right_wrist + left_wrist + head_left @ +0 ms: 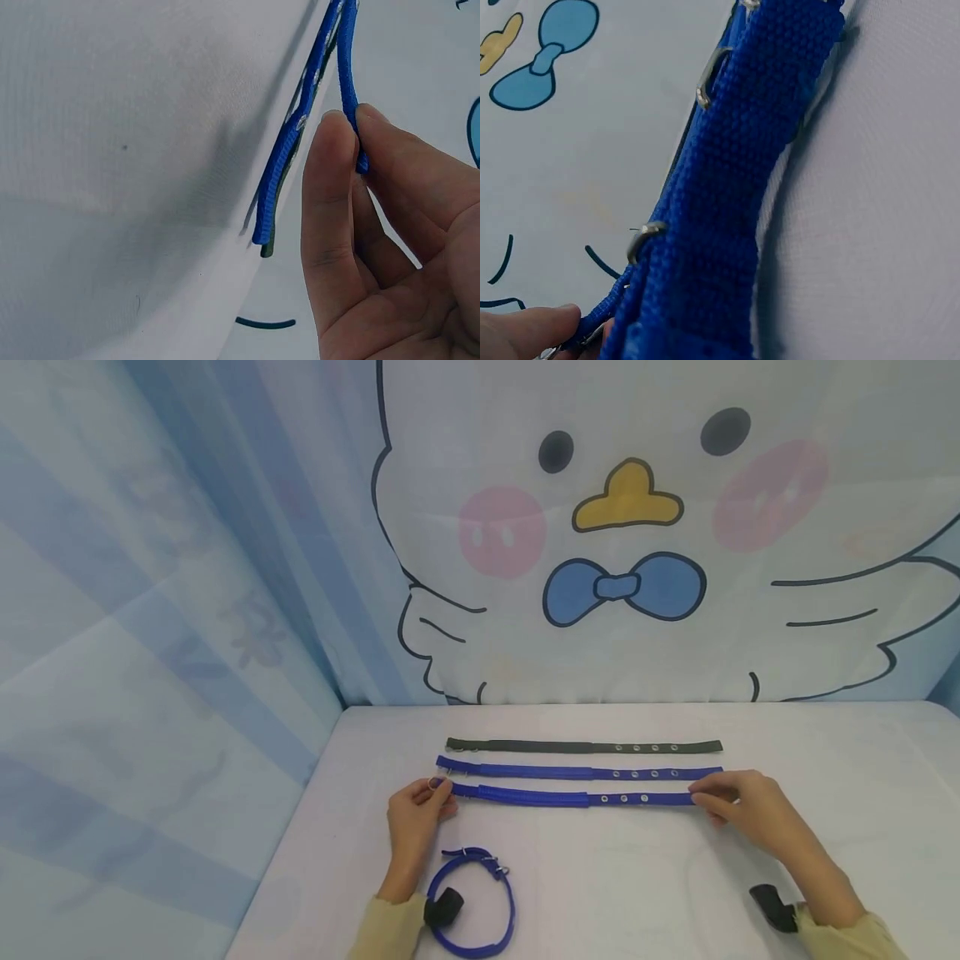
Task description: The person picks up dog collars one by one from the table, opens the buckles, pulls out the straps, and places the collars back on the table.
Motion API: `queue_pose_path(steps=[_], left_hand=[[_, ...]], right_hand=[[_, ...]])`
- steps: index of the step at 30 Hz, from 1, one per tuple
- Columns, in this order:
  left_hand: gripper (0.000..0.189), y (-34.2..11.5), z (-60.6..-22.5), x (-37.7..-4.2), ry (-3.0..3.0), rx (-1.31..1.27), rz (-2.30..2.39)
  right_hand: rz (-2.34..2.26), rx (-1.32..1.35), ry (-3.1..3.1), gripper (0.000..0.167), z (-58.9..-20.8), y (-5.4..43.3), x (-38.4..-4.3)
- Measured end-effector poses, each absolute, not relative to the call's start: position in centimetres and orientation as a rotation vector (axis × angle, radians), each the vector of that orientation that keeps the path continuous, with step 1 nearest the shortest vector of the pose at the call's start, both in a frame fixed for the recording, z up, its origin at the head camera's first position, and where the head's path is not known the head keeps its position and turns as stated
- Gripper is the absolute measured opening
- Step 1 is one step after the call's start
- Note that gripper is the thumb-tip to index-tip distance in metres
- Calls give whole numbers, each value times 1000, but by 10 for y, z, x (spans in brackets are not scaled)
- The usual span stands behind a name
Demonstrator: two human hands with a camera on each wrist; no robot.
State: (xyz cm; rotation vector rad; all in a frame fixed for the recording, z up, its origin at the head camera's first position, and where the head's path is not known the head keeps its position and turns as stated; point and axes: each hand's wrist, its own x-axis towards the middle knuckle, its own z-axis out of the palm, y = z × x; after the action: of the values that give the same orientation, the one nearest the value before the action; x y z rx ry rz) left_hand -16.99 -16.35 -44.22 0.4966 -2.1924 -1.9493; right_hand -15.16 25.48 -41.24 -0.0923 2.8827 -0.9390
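A blue collar (532, 797) with metal eyelets lies stretched out sideways between both hands. My left hand (416, 822) pinches its left end, where a metal ring shows. In the left wrist view, blue webbing (727, 180) with metal loops fills the middle, and fingertips (540, 330) hold a strap end at lower left. My right hand (750, 810) pinches the plain right end. In the right wrist view, the thumb and fingers (330, 195) grip that strap tip (363, 161). Just behind lie a second blue collar (536, 772) and a dark green collar (540, 747), roughly parallel.
Another blue collar (512, 914), fastened into a loop, lies near the left forearm, partly hidden by a black wrist camera (444, 907). White cloth covers the table (637, 885). A printed curtain (622, 652) hangs behind its far edge, and more curtain (150, 652) hangs at left.
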Motion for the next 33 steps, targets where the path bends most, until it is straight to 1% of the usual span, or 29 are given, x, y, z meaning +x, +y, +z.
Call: queue_pose_path(steps=[10,18,25,33], left_hand=[[23,-168,-449,-173,-2214,516,-2022],[25,-171,-452,-177,-2287,483,-1958],[31,-176,-450,-175,-2304,497,-1911],[32,-180,-442,-172,-2329,510,-1838]], right_hand=[[-916,-36,2867,22,-422,256,-157],[-873,-7,2896,21,-421,250,-158],[-770,-10,2983,23,-412,242,-156],[-708,-43,3120,19,-396,229,-151]])
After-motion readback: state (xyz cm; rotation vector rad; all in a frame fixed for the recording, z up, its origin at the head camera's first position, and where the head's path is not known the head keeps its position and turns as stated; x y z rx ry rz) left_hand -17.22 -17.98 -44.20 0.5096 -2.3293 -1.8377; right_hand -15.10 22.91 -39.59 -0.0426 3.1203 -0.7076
